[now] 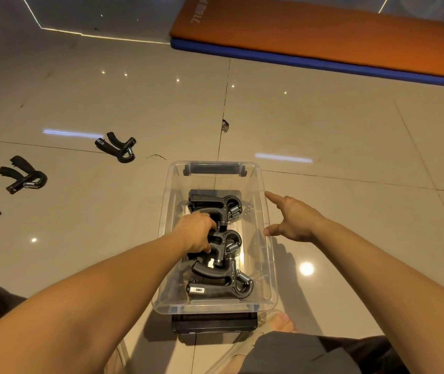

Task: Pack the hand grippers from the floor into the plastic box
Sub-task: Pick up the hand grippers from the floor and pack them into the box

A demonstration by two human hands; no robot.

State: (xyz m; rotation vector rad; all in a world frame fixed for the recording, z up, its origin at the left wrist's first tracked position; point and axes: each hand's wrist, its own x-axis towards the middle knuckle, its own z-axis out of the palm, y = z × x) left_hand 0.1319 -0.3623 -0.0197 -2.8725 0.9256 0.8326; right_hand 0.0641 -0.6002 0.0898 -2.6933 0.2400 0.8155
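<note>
your left hand (196,233), fingers curled round a gripper (224,238) mid-frame, seats it; right hand (295,222), fingers spread, hovers by the box (270,268), likely to steady it.

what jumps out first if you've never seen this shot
The clear box sits at centre with three black packed grippers lined up inside. The left hand grips the middle gripper, and the right hand is spread open by the box's right rim. Three floor grippers lie at left, and an orange mat at top right.
</note>
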